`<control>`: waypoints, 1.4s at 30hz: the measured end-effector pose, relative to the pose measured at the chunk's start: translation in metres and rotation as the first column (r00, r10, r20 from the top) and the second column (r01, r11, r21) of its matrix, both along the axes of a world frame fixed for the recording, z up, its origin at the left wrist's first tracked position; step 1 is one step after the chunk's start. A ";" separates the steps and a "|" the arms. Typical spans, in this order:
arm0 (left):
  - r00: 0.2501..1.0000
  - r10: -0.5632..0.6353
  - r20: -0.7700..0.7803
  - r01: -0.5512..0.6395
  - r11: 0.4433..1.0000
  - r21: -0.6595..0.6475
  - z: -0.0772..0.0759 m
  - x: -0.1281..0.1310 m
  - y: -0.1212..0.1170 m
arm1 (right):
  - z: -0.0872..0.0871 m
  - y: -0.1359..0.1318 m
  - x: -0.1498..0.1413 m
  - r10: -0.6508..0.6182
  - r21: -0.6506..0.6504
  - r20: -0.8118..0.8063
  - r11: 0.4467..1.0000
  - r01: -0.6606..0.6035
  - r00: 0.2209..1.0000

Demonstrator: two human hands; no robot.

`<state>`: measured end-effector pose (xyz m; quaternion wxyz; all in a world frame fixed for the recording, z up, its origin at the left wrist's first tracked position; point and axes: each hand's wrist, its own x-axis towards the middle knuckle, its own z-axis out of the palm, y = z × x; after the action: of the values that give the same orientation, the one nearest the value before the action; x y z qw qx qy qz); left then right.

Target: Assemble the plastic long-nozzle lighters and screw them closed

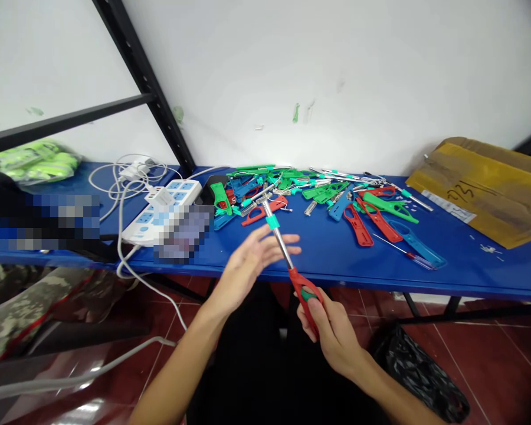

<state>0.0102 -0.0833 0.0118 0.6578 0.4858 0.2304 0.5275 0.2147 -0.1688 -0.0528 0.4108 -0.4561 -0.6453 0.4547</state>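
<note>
My right hand (327,321) is closed round the red and green handle of a long tool (281,243) with a shiny metal shaft and a teal collar. The tool tilts up and to the left, its metal tip reaching over the pile. My left hand (259,255) is open, its fingers stretched out and blurred, just left of the shaft and close to it. Both hands hover at the front edge of the blue table (336,260). A pile of red, green and blue plastic handles and metal shafts (318,198) lies on the table beyond them.
A white power strip (159,215) with plugs and coiled white cables sits at the left. A flattened cardboard box (491,189) lies at the right end. A bag of green items (30,162) rests far left. A black bag (420,378) lies on the red tile floor.
</note>
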 end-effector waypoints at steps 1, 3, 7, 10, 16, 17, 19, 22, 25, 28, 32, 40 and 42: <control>0.994 0.106 0.010 -0.106 0.994 0.001 0.002 -0.005 0.003 | -0.001 0.000 0.000 0.004 0.009 0.032 1.000 -0.005 0.999; 0.958 0.285 -0.025 -0.285 0.959 -0.006 0.005 -0.011 0.006 | -0.003 0.001 -0.001 0.009 0.032 0.103 0.999 -0.012 0.995; 0.933 0.348 -0.089 -0.353 0.935 -0.040 0.008 -0.015 0.005 | -0.001 0.003 -0.001 0.085 -0.019 0.114 0.996 -0.083 0.990; 0.972 0.227 -0.052 -0.231 0.971 -0.066 0.008 -0.014 0.004 | 0.003 0.003 0.000 0.132 -0.097 0.011 0.987 -0.131 0.991; 0.990 -0.019 -0.138 0.019 1.000 0.000 0.005 -0.005 -0.004 | 0.004 0.003 0.003 0.142 -0.123 -0.153 0.979 -0.162 0.978; 0.975 -0.086 -0.203 0.091 0.996 0.013 0.005 -0.003 -0.007 | 0.004 0.003 0.004 0.138 -0.129 -0.195 0.978 -0.165 0.971; 0.934 -0.194 -0.300 0.210 0.977 0.024 0.003 0.004 -0.010 | 0.004 0.003 0.007 0.116 -0.127 -0.246 0.980 -0.151 0.962; 0.926 -0.229 -0.299 0.252 0.967 0.040 -0.003 0.012 -0.010 | 0.004 0.005 0.011 0.073 -0.079 -0.197 0.993 -0.090 0.978; 0.941 -0.221 -0.256 0.240 0.970 0.044 -0.009 0.014 -0.007 | 0.004 0.007 0.014 0.040 -0.038 -0.107 0.998 -0.044 0.993; 0.955 -0.182 -0.236 0.192 0.981 0.022 -0.012 0.015 -0.007 | 0.005 0.009 0.013 0.020 -0.019 -0.035 1.000 -0.021 0.999; 0.965 -0.064 -0.253 0.071 0.997 0.020 -0.013 0.022 -0.010 | 0.006 0.011 0.015 -0.009 0.035 0.036 0.999 0.007 0.999; 0.926 0.036 -0.376 0.022 0.989 0.149 -0.009 0.031 -0.015 | 0.008 0.008 0.028 -0.103 0.150 0.239 0.986 0.068 0.966; 0.920 0.026 -0.390 0.037 0.988 0.152 -0.008 0.029 -0.017 | 0.008 0.005 0.029 -0.118 0.188 0.285 0.980 0.065 0.951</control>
<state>0.0391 -0.1000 0.0035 0.5598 0.6321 0.3134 0.4345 0.2437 -0.1634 -0.0450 0.3696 -0.5101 -0.7150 0.3032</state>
